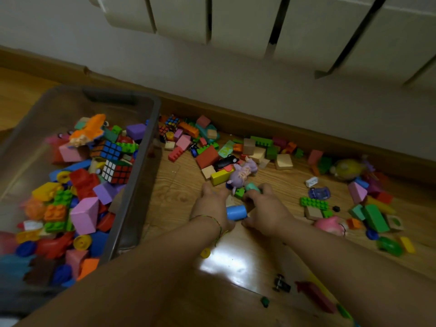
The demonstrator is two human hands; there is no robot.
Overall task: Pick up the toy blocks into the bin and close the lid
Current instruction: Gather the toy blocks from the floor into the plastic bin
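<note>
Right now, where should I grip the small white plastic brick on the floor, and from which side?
Pinch the small white plastic brick across its long sides from above, probably; it lies flat with bare wooden floor all around.

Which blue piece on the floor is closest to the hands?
The blue cylinder, lying on its side between the left hand and right hand; the other blue pieces sit well away from both.

Dim, blurred edges, floor point(226, 263) glare
</note>
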